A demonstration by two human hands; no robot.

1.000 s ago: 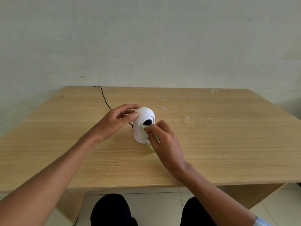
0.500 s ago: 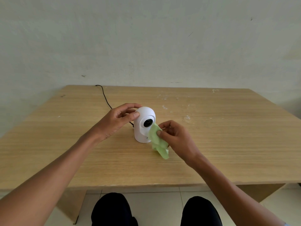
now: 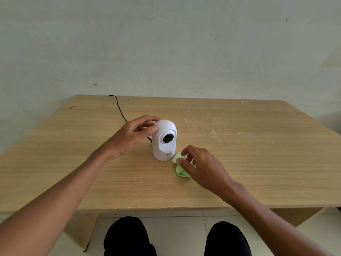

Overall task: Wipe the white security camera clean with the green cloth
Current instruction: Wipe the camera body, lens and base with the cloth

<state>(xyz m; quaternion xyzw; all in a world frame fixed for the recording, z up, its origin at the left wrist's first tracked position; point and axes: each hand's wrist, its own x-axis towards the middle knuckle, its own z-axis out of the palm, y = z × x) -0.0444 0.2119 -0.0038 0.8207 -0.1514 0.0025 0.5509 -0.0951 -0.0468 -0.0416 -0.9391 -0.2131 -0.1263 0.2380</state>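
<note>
The white security camera (image 3: pixel 164 145) stands upright mid-table, its dark lens facing me. My left hand (image 3: pixel 135 134) grips its domed top, thumb on the front and fingers round the back. The green cloth (image 3: pixel 180 169) lies crumpled on the table just right of the camera's base. My right hand (image 3: pixel 201 166) hovers low over the cloth with loosely spread fingers. Its thumb and forefinger tips touch the cloth's near corner, and the palm hides part of the cloth.
A black cable (image 3: pixel 120 109) runs from behind the camera to the wooden table's (image 3: pixel 258 163) far edge by the wall. White specks mark the tabletop at the right. My knees show below the near table edge.
My right hand has drawn the cloth off the camera's lens, lowered it to the table to the right of the base and loosened its fingers. My left hand has kept its grip.
</note>
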